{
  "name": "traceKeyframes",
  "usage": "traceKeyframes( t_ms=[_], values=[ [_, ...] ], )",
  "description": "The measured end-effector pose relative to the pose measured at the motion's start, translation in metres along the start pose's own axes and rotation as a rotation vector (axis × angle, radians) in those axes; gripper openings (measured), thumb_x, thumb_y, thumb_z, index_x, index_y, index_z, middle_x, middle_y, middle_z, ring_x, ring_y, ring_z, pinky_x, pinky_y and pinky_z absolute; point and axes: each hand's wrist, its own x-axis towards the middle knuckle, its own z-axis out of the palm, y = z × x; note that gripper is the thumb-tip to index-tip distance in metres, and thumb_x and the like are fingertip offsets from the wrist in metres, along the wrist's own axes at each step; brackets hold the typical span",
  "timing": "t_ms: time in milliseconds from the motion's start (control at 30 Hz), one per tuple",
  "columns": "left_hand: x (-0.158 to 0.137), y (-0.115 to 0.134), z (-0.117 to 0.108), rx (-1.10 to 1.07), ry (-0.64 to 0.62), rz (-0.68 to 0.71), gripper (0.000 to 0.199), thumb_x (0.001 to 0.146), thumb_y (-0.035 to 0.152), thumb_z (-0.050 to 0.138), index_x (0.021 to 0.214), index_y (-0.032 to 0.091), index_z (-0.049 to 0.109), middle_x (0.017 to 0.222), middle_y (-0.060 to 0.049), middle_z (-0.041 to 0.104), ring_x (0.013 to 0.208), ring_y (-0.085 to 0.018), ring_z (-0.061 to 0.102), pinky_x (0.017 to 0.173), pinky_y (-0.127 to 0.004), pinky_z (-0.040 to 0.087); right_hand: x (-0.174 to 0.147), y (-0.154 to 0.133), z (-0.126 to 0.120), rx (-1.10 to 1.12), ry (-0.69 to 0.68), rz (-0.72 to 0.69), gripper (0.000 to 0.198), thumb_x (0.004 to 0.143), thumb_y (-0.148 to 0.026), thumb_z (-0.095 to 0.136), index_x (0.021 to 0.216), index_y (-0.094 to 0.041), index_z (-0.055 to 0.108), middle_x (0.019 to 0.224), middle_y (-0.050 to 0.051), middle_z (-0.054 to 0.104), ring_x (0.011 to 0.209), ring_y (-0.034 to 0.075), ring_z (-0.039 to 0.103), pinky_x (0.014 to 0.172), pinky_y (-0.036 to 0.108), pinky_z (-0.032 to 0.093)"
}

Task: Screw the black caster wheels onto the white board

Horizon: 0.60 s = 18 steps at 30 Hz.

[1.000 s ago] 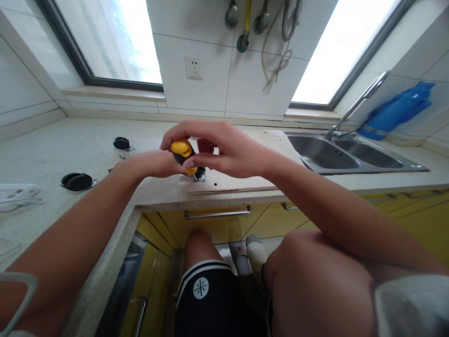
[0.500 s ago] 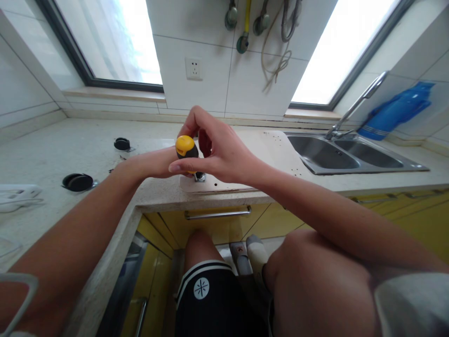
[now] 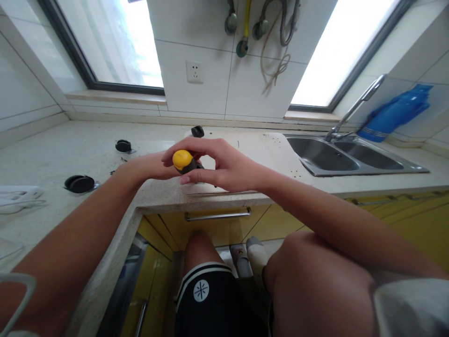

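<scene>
My right hand [image 3: 224,166] is curled around a screwdriver [image 3: 184,161] with a yellow and black handle, its thumb on the near side and its fingers over the far side. The handle's yellow end points up toward me; the tip is hidden. Below lies a pale flat board [image 3: 256,157] with small holes, resting on the countertop. My left hand [image 3: 159,166] reaches in from the left, low beside the screwdriver; its fingers are hidden behind the handle and my right hand. A black caster wheel [image 3: 197,131] stands at the board's far left corner.
Two more black casters, one farther back [image 3: 123,146] and one nearer [image 3: 80,184], lie on the countertop [image 3: 94,135] with small dark bits. A white power strip [image 3: 21,193] sits at far left. To the right is a double sink [image 3: 322,154] with a faucet [image 3: 358,105].
My right hand has lowered and turned over the handle, fingers now stretched farther left. The screwdriver handle tilts more to the left. The far caster on the board has come into sight.
</scene>
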Motion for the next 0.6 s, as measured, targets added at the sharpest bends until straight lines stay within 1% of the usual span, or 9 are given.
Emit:
traceKeyframes(
  t_ms=[67, 133, 233, 333, 367, 433, 533, 600],
  values=[
    [0.0, -0.006, 0.001, -0.063, -0.031, 0.0, 0.031, 0.096, 0.042, 0.057, 0.106, 0.015, 0.071, 0.117, -0.009, 0.073, 0.109, -0.026, 0.067, 0.102, -0.043, 0.062, 0.002, 0.002, 0.002, -0.035, 0.031, 0.014, 0.03, 0.103, -0.034, 0.084, 0.124, -0.018, 0.073, 0.127, 0.006, 0.077, 0.114, 0.018, 0.069, 0.101, 0.032, 0.055],
    [0.004, -0.016, 0.004, -0.103, -0.061, 0.001, 0.034, 0.094, 0.044, 0.061, 0.108, 0.016, 0.07, 0.118, -0.01, 0.072, 0.109, -0.027, 0.067, 0.102, -0.044, 0.062, 0.004, 0.003, 0.005, -0.055, 0.063, 0.038, 0.032, 0.098, -0.031, 0.09, 0.122, -0.017, 0.074, 0.119, 0.004, 0.077, 0.106, 0.017, 0.067, 0.096, 0.031, 0.054],
    [0.015, -0.033, 0.011, -0.101, -0.098, 0.04, 0.034, 0.096, 0.045, 0.063, 0.111, 0.016, 0.071, 0.114, -0.009, 0.073, 0.108, -0.027, 0.067, 0.101, -0.044, 0.063, 0.008, 0.008, 0.008, -0.038, 0.143, 0.02, 0.037, 0.091, -0.028, 0.096, 0.118, -0.016, 0.074, 0.109, 0.0, 0.075, 0.098, 0.015, 0.065, 0.089, 0.029, 0.053],
    [0.022, -0.046, 0.015, -0.066, -0.093, 0.12, 0.028, 0.099, 0.039, 0.061, 0.112, 0.016, 0.071, 0.119, -0.008, 0.074, 0.117, -0.027, 0.065, 0.11, -0.044, 0.06, 0.008, 0.015, 0.009, -0.029, 0.239, 0.004, 0.038, 0.087, -0.027, 0.099, 0.111, -0.017, 0.071, 0.102, -0.002, 0.071, 0.094, 0.014, 0.064, 0.086, 0.028, 0.051],
    [0.023, -0.048, 0.016, -0.058, -0.077, 0.138, 0.026, 0.099, 0.036, 0.061, 0.113, 0.016, 0.07, 0.123, -0.008, 0.074, 0.12, -0.026, 0.064, 0.112, -0.043, 0.059, 0.007, 0.017, 0.008, -0.029, 0.264, 0.01, 0.038, 0.087, -0.027, 0.098, 0.11, -0.017, 0.07, 0.101, -0.002, 0.07, 0.093, 0.014, 0.063, 0.086, 0.028, 0.051],
    [0.021, -0.049, 0.016, -0.051, -0.053, 0.138, 0.022, 0.098, 0.033, 0.061, 0.112, 0.017, 0.069, 0.122, -0.007, 0.074, 0.116, -0.025, 0.064, 0.108, -0.04, 0.06, 0.005, 0.018, 0.008, -0.024, 0.27, 0.012, 0.035, 0.089, -0.027, 0.096, 0.111, -0.017, 0.069, 0.103, -0.001, 0.07, 0.095, 0.015, 0.064, 0.088, 0.03, 0.053],
    [0.015, -0.048, 0.015, -0.065, -0.033, 0.085, 0.017, 0.099, 0.034, 0.061, 0.104, 0.019, 0.067, 0.106, -0.004, 0.071, 0.1, -0.021, 0.064, 0.094, -0.034, 0.062, 0.0, 0.014, 0.01, -0.009, 0.182, -0.041, 0.027, 0.096, -0.023, 0.087, 0.118, -0.017, 0.072, 0.115, 0.002, 0.073, 0.109, 0.017, 0.068, 0.101, 0.033, 0.055],
    [0.012, -0.043, 0.014, -0.081, -0.025, 0.08, 0.02, 0.099, 0.039, 0.063, 0.098, 0.019, 0.066, 0.099, -0.003, 0.067, 0.095, -0.02, 0.062, 0.089, -0.032, 0.062, -0.001, 0.011, 0.013, -0.004, 0.126, -0.074, 0.026, 0.099, -0.021, 0.083, 0.122, -0.019, 0.072, 0.122, 0.004, 0.074, 0.117, 0.018, 0.069, 0.111, 0.034, 0.054]
  ],
)
